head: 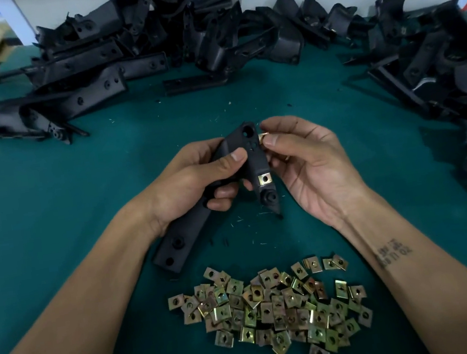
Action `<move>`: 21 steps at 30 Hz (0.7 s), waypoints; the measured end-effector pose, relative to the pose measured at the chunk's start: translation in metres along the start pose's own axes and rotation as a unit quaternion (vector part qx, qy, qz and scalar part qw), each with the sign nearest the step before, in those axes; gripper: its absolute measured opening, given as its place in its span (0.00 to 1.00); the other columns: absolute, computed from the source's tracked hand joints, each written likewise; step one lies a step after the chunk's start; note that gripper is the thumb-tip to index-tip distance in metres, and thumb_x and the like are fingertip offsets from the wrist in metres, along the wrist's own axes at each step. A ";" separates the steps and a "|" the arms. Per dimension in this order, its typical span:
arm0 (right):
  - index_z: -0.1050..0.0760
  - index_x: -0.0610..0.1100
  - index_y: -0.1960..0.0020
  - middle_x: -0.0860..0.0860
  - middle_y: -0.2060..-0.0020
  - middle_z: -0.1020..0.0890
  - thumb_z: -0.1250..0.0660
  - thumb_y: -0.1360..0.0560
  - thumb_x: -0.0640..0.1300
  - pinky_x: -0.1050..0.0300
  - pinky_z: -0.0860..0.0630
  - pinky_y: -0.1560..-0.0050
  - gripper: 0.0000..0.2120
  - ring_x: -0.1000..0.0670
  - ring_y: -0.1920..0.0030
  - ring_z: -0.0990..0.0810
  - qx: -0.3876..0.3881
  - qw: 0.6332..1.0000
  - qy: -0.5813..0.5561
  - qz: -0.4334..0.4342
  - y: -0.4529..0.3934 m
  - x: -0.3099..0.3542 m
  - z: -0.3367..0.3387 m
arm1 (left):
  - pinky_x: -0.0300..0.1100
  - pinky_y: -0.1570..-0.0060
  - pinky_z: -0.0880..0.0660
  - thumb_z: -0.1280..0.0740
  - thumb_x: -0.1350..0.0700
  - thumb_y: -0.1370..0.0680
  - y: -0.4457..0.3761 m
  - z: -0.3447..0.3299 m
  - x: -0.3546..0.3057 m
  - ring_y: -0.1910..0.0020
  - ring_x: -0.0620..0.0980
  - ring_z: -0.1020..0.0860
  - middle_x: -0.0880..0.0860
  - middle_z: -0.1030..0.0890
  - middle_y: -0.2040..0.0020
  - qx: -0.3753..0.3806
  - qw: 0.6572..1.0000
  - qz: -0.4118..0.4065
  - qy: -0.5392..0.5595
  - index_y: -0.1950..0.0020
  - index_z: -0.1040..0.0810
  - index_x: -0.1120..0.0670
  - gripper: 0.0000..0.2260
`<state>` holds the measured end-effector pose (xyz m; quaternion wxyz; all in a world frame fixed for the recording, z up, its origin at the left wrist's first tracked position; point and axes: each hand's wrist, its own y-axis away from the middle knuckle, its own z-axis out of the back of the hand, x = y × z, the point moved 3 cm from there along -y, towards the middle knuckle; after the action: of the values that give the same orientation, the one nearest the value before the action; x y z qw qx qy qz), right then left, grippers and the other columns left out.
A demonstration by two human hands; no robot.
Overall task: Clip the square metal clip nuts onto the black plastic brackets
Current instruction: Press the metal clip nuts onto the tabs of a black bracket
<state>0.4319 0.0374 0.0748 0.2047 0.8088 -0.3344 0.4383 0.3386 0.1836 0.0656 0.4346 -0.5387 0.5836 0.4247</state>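
**Second clip nut going on at the bracket's upper edge**

Obs: my left hand (197,178) has its fingers wrapped round the middle of the black bracket (249,157), thumb pressed on its face; the long flat end angles down toward the green table (51,200). One clip nut (264,179) is already seated on the lower tab of the bracket, just above the round boss near its tip.

My right hand (307,158) pinches a second, loose clip nut (264,137) narrowly between thumb and forefinger, with the other fingers loosely spread. This nut sits right against the bracket's right edge, beside the small holes under the large round hole. Only a sliver of brass shows, so I cannot tell which way its open side faces, nor whether it has started onto the edge.

Judgement on doing it well:
- Present the open mouth of the nut square to the edge; a skewed start will likely jam.
- Brace the bracket from behind with my left fingers so the push does not twist it.
- Slide until the nut's hole lines up with the bracket's hole, as on the seated one.

Supply: the pile of clip nuts (273,305) lies near me on the table; heaps of brackets (98,61) sit at the far edge and on the right.
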 end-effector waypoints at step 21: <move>0.19 0.36 0.60 0.41 0.63 0.18 0.27 0.34 0.32 0.54 0.22 0.53 0.04 0.47 0.62 0.22 -0.040 0.999 0.007 -0.001 0.002 -0.004 -0.003 | 0.35 0.75 0.35 0.35 0.54 0.19 0.000 0.002 0.000 0.72 0.45 0.36 0.57 0.25 0.63 -0.022 0.999 0.010 -0.029 0.49 0.25 0.60 0.09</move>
<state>0.4276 0.0395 0.0730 0.2398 0.7971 -0.3491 0.4305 0.3384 0.1852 0.0655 0.4348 -0.5296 0.5668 0.4574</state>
